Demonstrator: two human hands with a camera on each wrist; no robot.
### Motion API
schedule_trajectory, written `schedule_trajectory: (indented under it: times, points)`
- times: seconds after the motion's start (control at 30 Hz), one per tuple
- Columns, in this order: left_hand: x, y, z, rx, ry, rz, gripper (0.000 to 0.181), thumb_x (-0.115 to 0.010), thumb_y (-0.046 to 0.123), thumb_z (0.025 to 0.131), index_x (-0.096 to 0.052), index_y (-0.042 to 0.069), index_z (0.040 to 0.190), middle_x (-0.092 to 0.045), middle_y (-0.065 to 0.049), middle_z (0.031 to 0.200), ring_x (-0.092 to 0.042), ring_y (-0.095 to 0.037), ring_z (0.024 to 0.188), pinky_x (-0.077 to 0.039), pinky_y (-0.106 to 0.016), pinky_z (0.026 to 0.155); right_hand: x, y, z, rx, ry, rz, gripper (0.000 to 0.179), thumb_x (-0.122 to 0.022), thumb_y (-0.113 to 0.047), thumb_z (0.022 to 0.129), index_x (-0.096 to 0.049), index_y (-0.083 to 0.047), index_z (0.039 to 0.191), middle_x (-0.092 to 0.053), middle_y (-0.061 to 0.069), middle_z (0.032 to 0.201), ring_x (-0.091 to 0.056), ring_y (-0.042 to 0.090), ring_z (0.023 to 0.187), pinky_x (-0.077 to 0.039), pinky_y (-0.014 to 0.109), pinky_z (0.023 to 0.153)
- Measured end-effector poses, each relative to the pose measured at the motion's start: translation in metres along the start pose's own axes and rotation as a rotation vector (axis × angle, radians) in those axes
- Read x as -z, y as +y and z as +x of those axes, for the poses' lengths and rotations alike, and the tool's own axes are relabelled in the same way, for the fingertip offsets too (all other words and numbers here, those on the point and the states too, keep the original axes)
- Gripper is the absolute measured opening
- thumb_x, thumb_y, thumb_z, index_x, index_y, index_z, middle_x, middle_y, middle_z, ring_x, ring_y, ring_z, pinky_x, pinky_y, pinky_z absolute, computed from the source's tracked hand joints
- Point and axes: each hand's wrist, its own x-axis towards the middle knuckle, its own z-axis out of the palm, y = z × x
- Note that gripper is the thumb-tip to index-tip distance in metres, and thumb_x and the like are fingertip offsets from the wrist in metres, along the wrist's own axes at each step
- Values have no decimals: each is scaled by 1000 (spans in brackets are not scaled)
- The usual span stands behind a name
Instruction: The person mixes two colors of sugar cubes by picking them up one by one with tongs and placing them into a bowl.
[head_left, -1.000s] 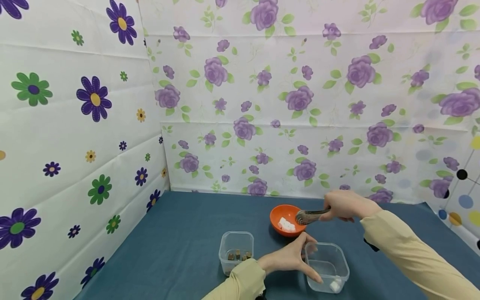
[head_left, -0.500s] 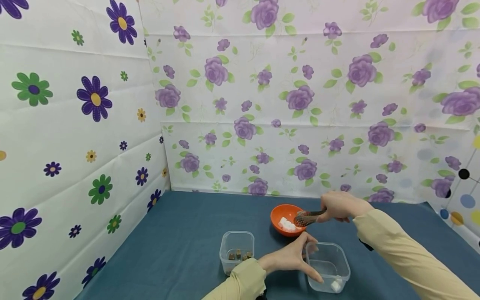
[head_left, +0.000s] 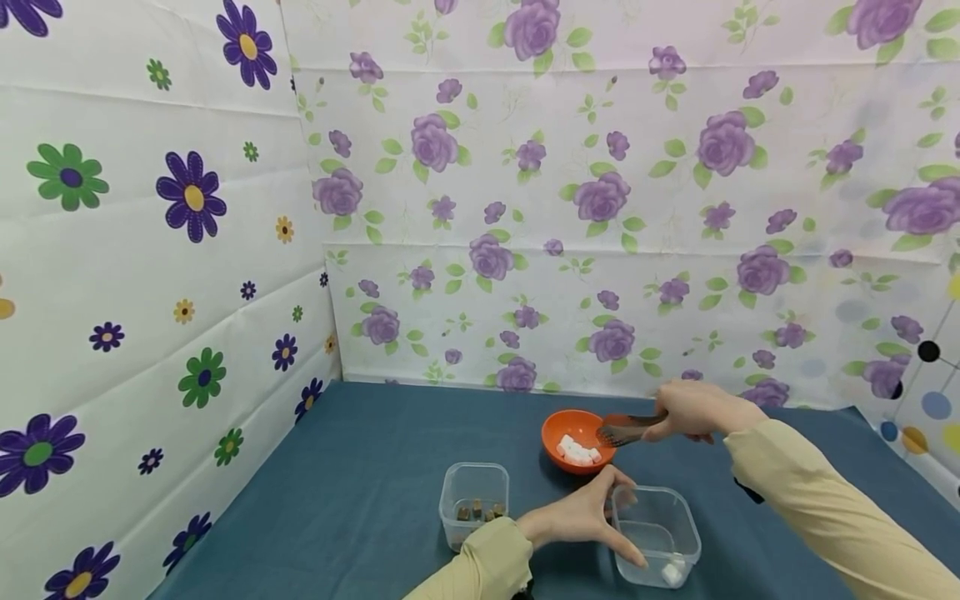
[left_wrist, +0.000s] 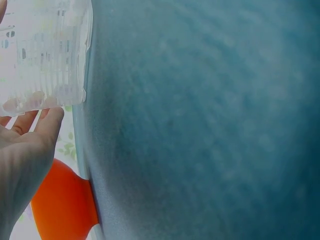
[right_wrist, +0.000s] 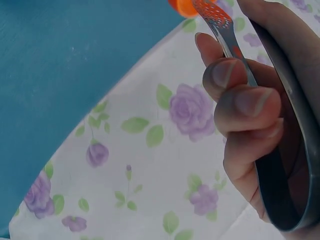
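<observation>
My right hand point(head_left: 701, 408) grips metal tongs point(head_left: 633, 428), their perforated tips over the right side of an orange bowl point(head_left: 568, 423). Small white pieces point(head_left: 577, 452) lie heaped in that bowl. In the right wrist view the curled fingers point(right_wrist: 247, 107) wrap one arm of the tongs point(right_wrist: 286, 212), and the two arms stand apart. My left hand point(head_left: 573, 518) holds a clear plastic container point(head_left: 658, 533) by its left side, thumb in front and fingers behind. A white piece point(head_left: 672, 572) sits in that container's front right corner. The left wrist view shows fingertips against the container's wall point(left_wrist: 45, 65).
Left of my left hand stands a second clear container point(head_left: 474, 482) with several brown cubes point(head_left: 477, 508) inside. A blue cloth point(head_left: 360, 492) covers the table. Flower-printed sheets point(head_left: 465, 317) rise behind it and along the left.
The tongs dipped slightly left into the bowl, then drew back right, and their arms now show spread. My left hand and the container have not moved.
</observation>
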Motion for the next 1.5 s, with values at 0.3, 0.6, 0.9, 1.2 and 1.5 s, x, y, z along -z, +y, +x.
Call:
schedule_trajectory:
  times: [0.3, 0.6, 0.9, 1.2, 1.5]
  points:
    - [0, -2, 0, -2, -3, -19, 53, -68, 13, 81, -36, 19, 123, -45, 6, 120, -41, -8, 112, -39, -28, 85, 13, 14, -23, -32, -1, -20, 36, -69, -41, 77, -58, -16, 53, -44, -2, 39, -39, 9, 30, -39, 28, 38]
    - [0, -2, -1, -12, -15, -21, 52, -68, 10, 81, -36, 22, 121, -45, 5, 121, -41, -10, 113, -40, -27, 85, 9, 28, -44, -78, 4, 16, 42, -72, -39, 75, -48, -15, 49, -41, -3, 38, -38, 9, 30, -39, 28, 37]
    - [1, -1, -1, -14, -12, -5, 55, -69, 11, 81, -35, 16, 125, -44, 5, 121, -41, -9, 112, -39, -28, 85, 22, 15, -65, -78, -29, -25, 44, -71, -45, 72, -47, -15, 50, -42, -2, 37, -41, 11, 29, -38, 29, 41]
    - [0, 0, -1, -16, -17, -5, 55, -68, 11, 82, -34, 14, 126, -43, 4, 121, -40, -9, 114, -38, -27, 87, 30, 0, -79, -91, -60, 1, 49, -71, -49, 70, -42, -18, 46, -40, -4, 36, -39, 8, 28, -41, 28, 40]
    - [0, 1, -1, -25, -14, 18, 56, -68, 10, 81, -34, 14, 126, -44, 4, 121, -41, -9, 113, -38, -27, 86, 35, -16, -83, -70, -150, 81, 46, -73, -42, 73, -47, -16, 44, -41, -3, 36, -34, 6, 28, -44, 28, 41]
